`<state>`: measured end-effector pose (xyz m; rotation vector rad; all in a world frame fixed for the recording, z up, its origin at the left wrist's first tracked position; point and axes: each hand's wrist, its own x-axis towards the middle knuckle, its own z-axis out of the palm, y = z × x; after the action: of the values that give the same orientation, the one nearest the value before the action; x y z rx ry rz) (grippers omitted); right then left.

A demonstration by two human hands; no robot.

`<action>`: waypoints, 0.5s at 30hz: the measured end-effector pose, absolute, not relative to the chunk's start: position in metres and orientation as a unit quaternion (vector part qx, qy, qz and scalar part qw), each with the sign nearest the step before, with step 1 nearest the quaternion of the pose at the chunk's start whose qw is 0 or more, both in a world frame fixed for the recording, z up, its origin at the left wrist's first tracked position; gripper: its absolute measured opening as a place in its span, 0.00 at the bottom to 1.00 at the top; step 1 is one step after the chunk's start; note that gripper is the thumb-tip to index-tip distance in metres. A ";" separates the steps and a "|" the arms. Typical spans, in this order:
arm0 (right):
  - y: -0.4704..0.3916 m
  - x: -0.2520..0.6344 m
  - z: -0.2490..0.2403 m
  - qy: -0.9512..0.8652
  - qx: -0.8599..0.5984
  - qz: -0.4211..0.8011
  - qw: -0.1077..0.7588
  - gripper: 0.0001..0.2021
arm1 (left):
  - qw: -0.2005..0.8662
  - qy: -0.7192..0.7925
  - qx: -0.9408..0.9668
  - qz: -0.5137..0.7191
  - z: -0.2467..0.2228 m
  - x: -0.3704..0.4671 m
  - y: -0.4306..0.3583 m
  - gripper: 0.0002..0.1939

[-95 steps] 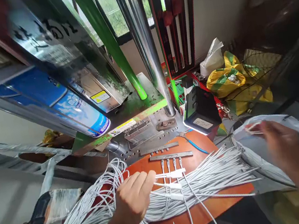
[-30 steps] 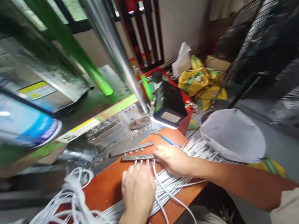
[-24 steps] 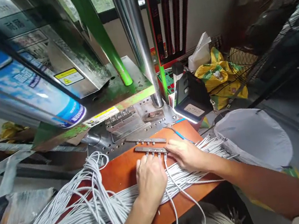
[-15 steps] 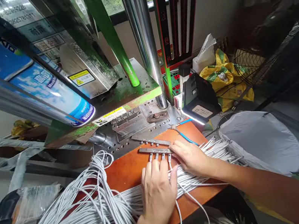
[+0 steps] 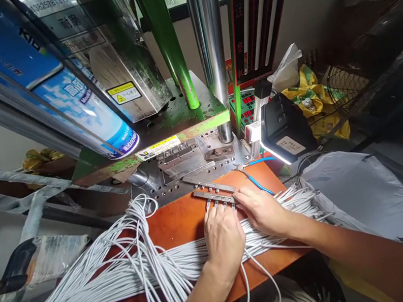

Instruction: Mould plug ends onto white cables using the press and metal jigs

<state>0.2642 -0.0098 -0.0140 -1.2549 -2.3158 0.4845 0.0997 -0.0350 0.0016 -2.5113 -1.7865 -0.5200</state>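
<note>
A narrow metal bar (image 5: 205, 194) with several small cable connectors (image 5: 216, 203) along its near edge lies at a slant over the orange-brown board. My right hand (image 5: 265, 212) pinches the bar's right end between thumb and fingers. My left hand (image 5: 224, 233) is closed at the near edge, its fingertips at the connectors, with thin white cables running out beneath it. The fingertips hide exactly how the cable ends sit. A second similar metal bar (image 5: 218, 185) lies just behind the first. Under both hands runs a thick bundle of white cables (image 5: 188, 256).
Behind the board stands a press with a steel bed (image 5: 173, 189), green plate (image 5: 183, 133) and chrome post (image 5: 211, 41). Blue-handled pliers (image 5: 259, 183) lie near a black lamp (image 5: 284, 126). A blue spray can (image 5: 91, 118) is at left, a white round cover (image 5: 359, 191) at right.
The whole view has shifted, moving the scene rightward. My left fingers have drawn closer together and now cover more of the connectors. My right hand keeps its grip on the bar's end.
</note>
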 end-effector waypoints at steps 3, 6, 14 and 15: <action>-0.009 0.265 -0.015 -0.837 -0.458 0.180 0.241 0.05 | 0.000 -0.573 -0.802 -0.168 0.000 0.100 -0.034 0.10; -0.009 0.265 -0.018 -0.830 -0.462 0.189 0.249 0.08 | 0.002 -0.568 -0.806 -0.166 0.007 0.097 -0.035 0.12; 0.010 0.274 -0.003 -0.797 -0.449 0.235 0.328 0.12 | 0.026 -0.539 -0.808 -0.238 0.008 0.079 -0.086 0.20; 0.018 0.274 0.002 -0.794 -0.449 0.227 0.341 0.13 | 0.027 -0.531 -0.812 -0.241 0.006 0.076 -0.087 0.19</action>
<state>0.2738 0.0179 0.0016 -1.1673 -2.0666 0.5918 0.0764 -0.0870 0.0059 -2.5076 -1.6418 -0.7441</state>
